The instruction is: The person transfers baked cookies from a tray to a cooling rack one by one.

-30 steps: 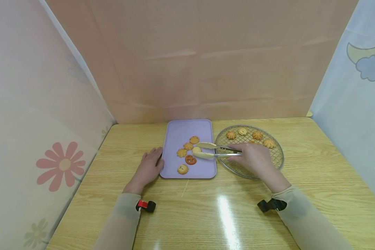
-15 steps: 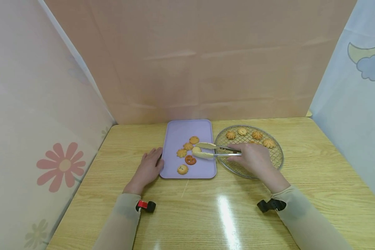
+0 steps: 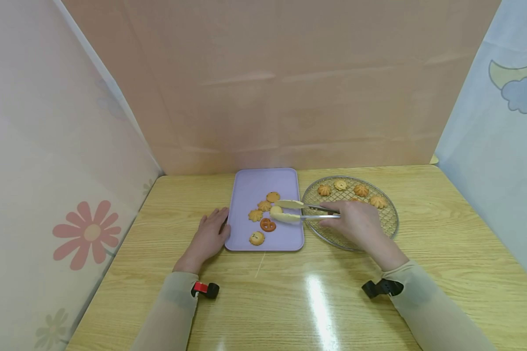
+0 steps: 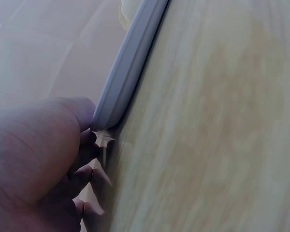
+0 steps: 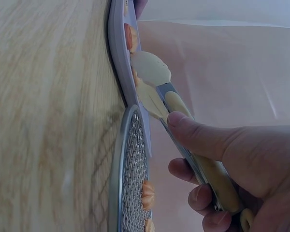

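Observation:
My right hand [image 3: 355, 219] grips a pair of tongs [image 3: 320, 216] with metal arms and cream heads, seen also in the right wrist view. The heads reach over the right side of the lilac tray [image 3: 263, 178], spread apart, the nearer one right at a small pale round cookie [image 3: 275, 209]. Beside it on the tray lie a pretzel [image 3: 268, 224], a round cookie with dark marks [image 3: 256, 238] and several other cookies [image 3: 264, 205]. At the tray's left edge rests my left hand [image 3: 208, 234], fingers relaxed on the table, thumb touching the rim in the left wrist view.
A round wire rack [image 3: 394, 222] stands just right of the tray, bearing several cookies [image 3: 361, 189]; my right hand hides part of it. Wooden table [image 3: 263, 302] surrounds both. A brown backdrop [image 3: 268, 87] rises behind, with patterned curtains [image 3: 22, 161] at the sides.
The nearer head of the tongs has shifted very slightly against the small round cookie. Both hands, the tray and the rack keep their places.

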{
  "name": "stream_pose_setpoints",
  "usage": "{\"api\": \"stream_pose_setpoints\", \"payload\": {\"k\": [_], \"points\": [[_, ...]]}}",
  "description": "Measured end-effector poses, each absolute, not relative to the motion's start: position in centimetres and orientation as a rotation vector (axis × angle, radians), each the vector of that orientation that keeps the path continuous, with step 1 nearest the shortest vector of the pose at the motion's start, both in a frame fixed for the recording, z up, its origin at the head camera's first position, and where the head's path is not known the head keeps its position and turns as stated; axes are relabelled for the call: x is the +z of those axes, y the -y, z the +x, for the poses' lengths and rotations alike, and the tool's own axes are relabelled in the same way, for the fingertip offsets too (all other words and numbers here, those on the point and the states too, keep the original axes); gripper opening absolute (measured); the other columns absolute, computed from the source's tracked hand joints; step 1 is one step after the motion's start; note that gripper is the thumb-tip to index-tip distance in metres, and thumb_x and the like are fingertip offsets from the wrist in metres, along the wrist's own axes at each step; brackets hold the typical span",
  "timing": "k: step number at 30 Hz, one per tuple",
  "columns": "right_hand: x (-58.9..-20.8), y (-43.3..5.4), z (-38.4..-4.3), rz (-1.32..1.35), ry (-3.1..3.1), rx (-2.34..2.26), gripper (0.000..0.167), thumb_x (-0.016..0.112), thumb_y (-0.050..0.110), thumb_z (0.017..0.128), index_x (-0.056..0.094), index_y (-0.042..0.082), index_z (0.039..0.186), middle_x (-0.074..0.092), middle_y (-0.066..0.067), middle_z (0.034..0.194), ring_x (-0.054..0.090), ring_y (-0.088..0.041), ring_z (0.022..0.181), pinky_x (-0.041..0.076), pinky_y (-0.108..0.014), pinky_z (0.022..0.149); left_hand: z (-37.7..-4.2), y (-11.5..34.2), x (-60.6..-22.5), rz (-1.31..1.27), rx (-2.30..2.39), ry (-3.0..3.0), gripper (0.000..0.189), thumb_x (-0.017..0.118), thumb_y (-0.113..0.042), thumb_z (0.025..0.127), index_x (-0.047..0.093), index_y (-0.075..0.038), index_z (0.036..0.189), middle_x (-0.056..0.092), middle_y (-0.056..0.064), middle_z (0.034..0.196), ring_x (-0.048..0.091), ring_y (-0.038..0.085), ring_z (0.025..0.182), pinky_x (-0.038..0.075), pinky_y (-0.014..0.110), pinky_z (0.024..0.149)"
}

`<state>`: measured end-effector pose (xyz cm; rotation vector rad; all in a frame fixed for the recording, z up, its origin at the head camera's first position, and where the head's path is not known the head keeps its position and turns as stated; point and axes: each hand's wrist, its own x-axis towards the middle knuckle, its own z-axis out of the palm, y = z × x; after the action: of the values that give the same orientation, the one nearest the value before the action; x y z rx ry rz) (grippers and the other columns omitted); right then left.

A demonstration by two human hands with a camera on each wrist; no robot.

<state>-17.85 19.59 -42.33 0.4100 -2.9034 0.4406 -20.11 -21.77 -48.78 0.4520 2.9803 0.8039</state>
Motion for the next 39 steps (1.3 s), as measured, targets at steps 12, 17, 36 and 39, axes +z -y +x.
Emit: {"api": "stream_pose_setpoints", "payload": {"k": [12,17,36,39], "points": [[-41.2,-20.2,-17.5,0.354,2.905,0.474,0.058,0.093,0.048,0.087,0.08,0.026,0.139,0.07,0.002,0.069,0.04,-0.017,0.051,0.032,-0.035,0.043,-20.1,21.8,-48.9,0.445,0.807,-2.981,0.059,0.055,-0.018,0.115,0.04,0.005,0.167,0.042,0.023,0.172,0.027,0.043,0.165,0.01,0.064,0.134],[-40.5,-20.9,-17.4,0.329,2.881,0.468,0.06,0.094,0.048,0.086,0.08,0.023,0.139,0.077,-0.005,0.079,0.038,-0.018,0.052,0.032,-0.036,0.044,-19.9,21.8,-48.7,0.44,0.81,-2.979,0.059,0.055,-0.018,0.115,0.04,0.005,0.167,0.041,0.023,0.172,0.027,0.043,0.165,0.01,0.064,0.134],[-38.3,-24.8,-16.3,0.181,2.882,0.48,0.064,0.088,0.054,0.09,0.076,0.023,0.144,0.079,-0.01,0.083,0.053,-0.022,0.056,0.036,-0.039,0.046,-19.9,21.6,-48.7,0.432,0.816,-2.982,0.059,0.055,-0.018,0.114,0.041,0.005,0.167,0.042,0.023,0.172,0.027,0.043,0.164,0.009,0.063,0.134],[-38.1,-25.4,-16.1,0.156,2.892,0.487,0.067,0.085,0.059,0.091,0.074,0.023,0.147,0.077,-0.008,0.08,0.055,-0.022,0.057,0.036,-0.038,0.046,-19.9,21.6,-48.7,0.435,0.807,-2.984,0.059,0.054,-0.018,0.115,0.04,0.005,0.167,0.041,0.023,0.172,0.027,0.043,0.165,0.009,0.063,0.134]]}}
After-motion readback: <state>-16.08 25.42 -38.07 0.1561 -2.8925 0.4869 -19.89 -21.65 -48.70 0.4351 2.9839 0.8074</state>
